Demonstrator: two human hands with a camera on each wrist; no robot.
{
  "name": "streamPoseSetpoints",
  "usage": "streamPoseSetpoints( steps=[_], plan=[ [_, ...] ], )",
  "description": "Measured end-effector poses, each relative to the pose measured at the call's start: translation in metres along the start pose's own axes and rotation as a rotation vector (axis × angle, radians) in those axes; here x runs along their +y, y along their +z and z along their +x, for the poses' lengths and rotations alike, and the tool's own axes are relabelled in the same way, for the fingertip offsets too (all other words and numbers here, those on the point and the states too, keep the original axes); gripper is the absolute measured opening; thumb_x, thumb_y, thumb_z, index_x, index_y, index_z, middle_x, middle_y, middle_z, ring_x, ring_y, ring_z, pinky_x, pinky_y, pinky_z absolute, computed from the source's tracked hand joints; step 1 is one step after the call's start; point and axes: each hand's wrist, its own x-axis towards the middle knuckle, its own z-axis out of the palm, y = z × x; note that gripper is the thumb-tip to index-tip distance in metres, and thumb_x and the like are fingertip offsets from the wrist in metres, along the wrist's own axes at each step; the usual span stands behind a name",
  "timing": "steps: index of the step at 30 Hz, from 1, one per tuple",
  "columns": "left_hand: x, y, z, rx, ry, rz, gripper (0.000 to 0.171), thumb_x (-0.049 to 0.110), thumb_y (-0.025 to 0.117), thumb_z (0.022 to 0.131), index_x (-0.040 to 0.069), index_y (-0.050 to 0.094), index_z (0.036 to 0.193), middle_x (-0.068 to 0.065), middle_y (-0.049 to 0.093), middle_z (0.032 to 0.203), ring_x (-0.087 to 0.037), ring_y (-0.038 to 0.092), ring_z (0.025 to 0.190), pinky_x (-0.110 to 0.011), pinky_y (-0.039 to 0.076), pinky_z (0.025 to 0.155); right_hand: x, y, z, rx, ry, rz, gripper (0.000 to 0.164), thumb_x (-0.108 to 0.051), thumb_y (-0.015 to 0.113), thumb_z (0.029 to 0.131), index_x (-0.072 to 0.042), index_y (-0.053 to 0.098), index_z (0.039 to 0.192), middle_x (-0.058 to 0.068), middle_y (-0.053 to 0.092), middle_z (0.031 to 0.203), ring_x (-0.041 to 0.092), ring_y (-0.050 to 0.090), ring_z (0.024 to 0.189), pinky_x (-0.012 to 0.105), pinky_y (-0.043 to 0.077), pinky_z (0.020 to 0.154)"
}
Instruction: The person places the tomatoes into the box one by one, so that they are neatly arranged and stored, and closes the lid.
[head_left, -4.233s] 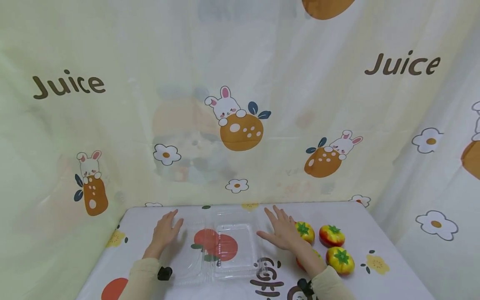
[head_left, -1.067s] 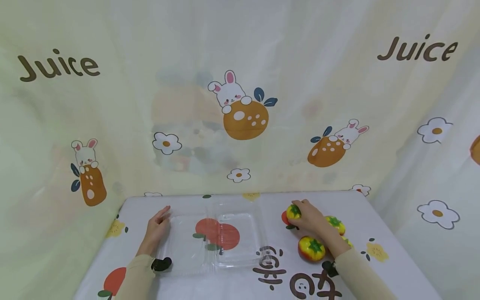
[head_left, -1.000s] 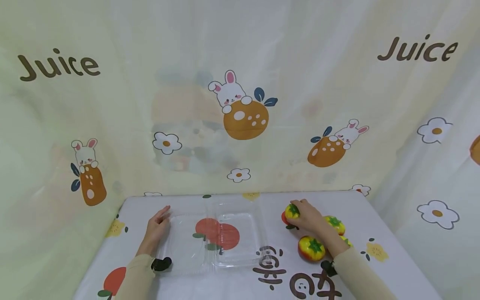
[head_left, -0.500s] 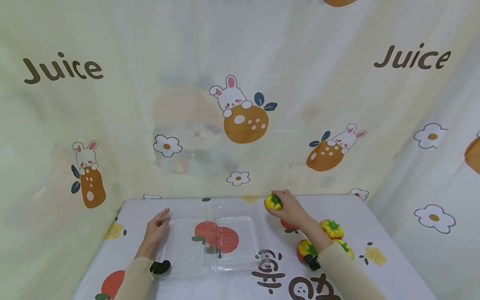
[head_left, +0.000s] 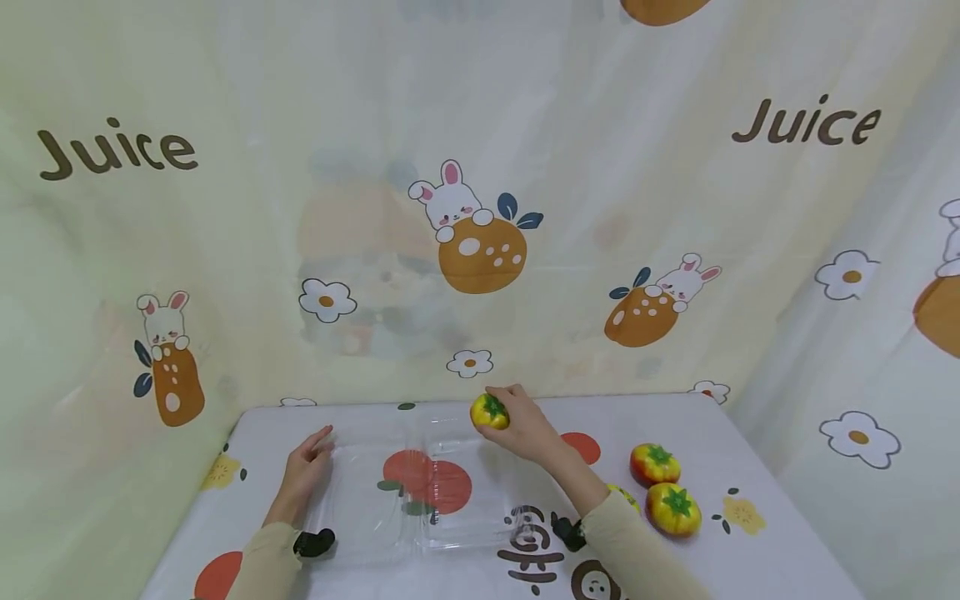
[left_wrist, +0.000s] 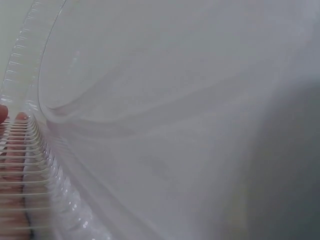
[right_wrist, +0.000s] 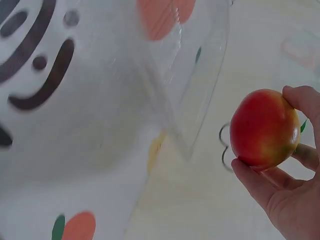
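Right hand (head_left: 525,432) — grips raised fruit (head_left: 490,412) near clear box (head_left: 486,500) | Left hand (head_left: 304,469) — fingers lie relaxed at the box's left edge

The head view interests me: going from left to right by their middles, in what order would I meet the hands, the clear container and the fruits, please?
Left hand → clear container → held fruit → right hand → mostly hidden fruit → farther uncovered fruit → nearer uncovered fruit.
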Motion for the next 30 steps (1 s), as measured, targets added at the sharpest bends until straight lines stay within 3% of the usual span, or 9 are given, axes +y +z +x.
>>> streamPoseSetpoints(
  steps=[2, 7, 9, 16, 22, 26, 30],
  plan=[
    [-0.003, -0.003, -0.002, -0.001, -0.004, 0.010, 0.045, 0.004, 0.049, 0.100, 0.000, 0.046, 0.144, -0.020, 0.037, 0.154, -0.037, 0.036, 0.139, -0.042, 0.032, 0.108, -0.006, 0.009, 0.000, -0.019, -0.011, 0.010, 0.063, -0.026, 0.075, 0.086, -0.005, 0.051, 0.140, 0.016, 0.052, 0.122, 0.025, 0.056, 0.100, 0.041, 0.054, 0.085],
    [-0.007, -0.006, -0.006, 0.027, -0.010, 0.039, 0.044, 0.003, 0.050, 0.099, 0.000, 0.049, 0.143, -0.020, 0.040, 0.152, -0.036, 0.042, 0.134, -0.020, 0.037, 0.093, -0.013, 0.032, -0.003, -0.076, -0.008, 0.022, 0.063, -0.032, 0.074, 0.086, -0.006, 0.052, 0.139, 0.014, 0.053, 0.124, 0.024, 0.056, 0.101, 0.039, 0.053, 0.085],
    [-0.007, -0.005, -0.006, 0.034, -0.006, 0.037, 0.044, 0.003, 0.051, 0.098, 0.001, 0.050, 0.142, -0.020, 0.042, 0.150, -0.035, 0.045, 0.132, -0.017, 0.037, 0.090, -0.013, 0.038, -0.004, -0.081, -0.001, 0.020, 0.062, -0.033, 0.075, 0.086, -0.006, 0.053, 0.138, 0.013, 0.054, 0.124, 0.024, 0.056, 0.102, 0.040, 0.053, 0.086],
    [-0.004, 0.003, -0.001, 0.041, 0.006, 0.015, 0.043, 0.006, 0.052, 0.099, 0.002, 0.051, 0.142, -0.019, 0.042, 0.151, -0.036, 0.042, 0.134, -0.042, 0.035, 0.105, -0.011, 0.047, -0.003, -0.092, 0.017, 0.049, 0.061, -0.032, 0.076, 0.085, -0.009, 0.054, 0.137, 0.010, 0.054, 0.121, 0.023, 0.055, 0.099, 0.040, 0.054, 0.084],
    [-0.003, 0.005, -0.002, 0.049, -0.009, 0.047, 0.043, 0.007, 0.052, 0.099, 0.002, 0.051, 0.142, -0.019, 0.044, 0.149, -0.036, 0.047, 0.129, -0.034, 0.040, 0.098, -0.009, 0.054, -0.007, -0.146, 0.050, 0.021, 0.062, -0.034, 0.075, 0.086, -0.008, 0.053, 0.137, 0.007, 0.054, 0.120, 0.021, 0.055, 0.100, 0.038, 0.054, 0.084],
    [-0.001, 0.001, 0.003, 0.044, 0.016, 0.040, 0.043, 0.007, 0.052, 0.100, 0.002, 0.051, 0.142, -0.020, 0.043, 0.150, -0.036, 0.046, 0.131, -0.039, 0.038, 0.101, -0.009, 0.056, -0.007, -0.149, 0.030, 0.011, 0.060, -0.032, 0.074, 0.086, -0.005, 0.054, 0.136, 0.010, 0.055, 0.119, 0.022, 0.054, 0.100, 0.040, 0.053, 0.086],
    [-0.001, 0.002, 0.002, 0.023, -0.017, 0.026, 0.043, 0.006, 0.051, 0.100, 0.001, 0.049, 0.143, -0.019, 0.040, 0.152, -0.035, 0.044, 0.133, -0.039, 0.037, 0.102, -0.007, 0.061, -0.012, -0.163, 0.031, -0.002, 0.060, -0.032, 0.074, 0.085, -0.004, 0.055, 0.134, 0.010, 0.055, 0.116, 0.021, 0.055, 0.097, 0.039, 0.053, 0.085]
  ],
)
